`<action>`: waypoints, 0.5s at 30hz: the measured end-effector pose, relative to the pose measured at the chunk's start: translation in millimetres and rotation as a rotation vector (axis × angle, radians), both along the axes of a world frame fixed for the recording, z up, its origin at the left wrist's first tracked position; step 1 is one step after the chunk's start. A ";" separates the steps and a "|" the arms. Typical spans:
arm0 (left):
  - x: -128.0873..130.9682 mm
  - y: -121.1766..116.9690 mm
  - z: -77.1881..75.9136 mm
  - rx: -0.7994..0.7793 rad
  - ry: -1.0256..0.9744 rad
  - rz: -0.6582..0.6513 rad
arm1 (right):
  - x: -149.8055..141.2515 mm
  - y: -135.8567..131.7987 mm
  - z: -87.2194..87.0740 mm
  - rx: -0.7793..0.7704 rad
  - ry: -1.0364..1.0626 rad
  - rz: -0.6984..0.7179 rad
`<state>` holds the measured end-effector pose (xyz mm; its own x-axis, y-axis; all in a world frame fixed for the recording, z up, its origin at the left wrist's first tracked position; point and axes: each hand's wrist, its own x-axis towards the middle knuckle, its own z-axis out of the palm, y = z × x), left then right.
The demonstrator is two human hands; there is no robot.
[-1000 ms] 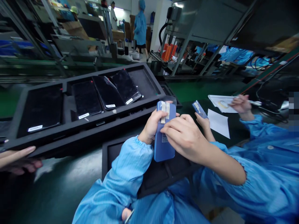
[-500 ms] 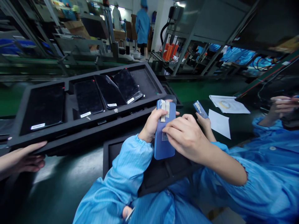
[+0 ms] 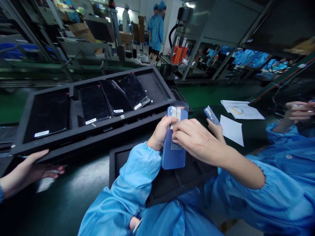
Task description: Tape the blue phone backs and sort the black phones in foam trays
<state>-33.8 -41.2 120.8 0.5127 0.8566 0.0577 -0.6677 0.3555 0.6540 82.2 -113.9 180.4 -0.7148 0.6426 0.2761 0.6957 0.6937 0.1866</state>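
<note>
Blue glossy backing covers the smartphone (image 3: 172,157) tilted above a black foam tray (image 3: 130,164); the left hand (image 3: 161,132) wraps its edge, while the right hand (image 3: 197,141) curls narrowly over it, fingers (image 3: 187,129) against two strips of beige tape (image 3: 175,117) above a small white label (image 3: 176,146), its print unreadable. A small taped blue piece (image 3: 211,115) sits just past the right thumb. Behind, a second foam tray (image 3: 98,132) holds dark phones (image 3: 134,91) in rectangular recesses, their white labels (image 3: 137,106) too small to read, and a co-worker's hand (image 3: 27,172) lies beneath its near corner.
</note>
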 end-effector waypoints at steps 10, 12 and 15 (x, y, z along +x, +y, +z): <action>6.0 -5.9 -2.5 -0.224 -0.077 -0.164 | 14.4 -5.4 3.8 0.063 0.064 0.080; 6.1 -7.9 -3.7 -0.226 -0.074 -0.160 | 17.3 -4.7 -0.2 0.059 0.093 0.078; 4.6 -10.5 -2.3 -0.217 -0.074 -0.160 | 20.3 -3.3 -9.4 0.052 0.150 0.098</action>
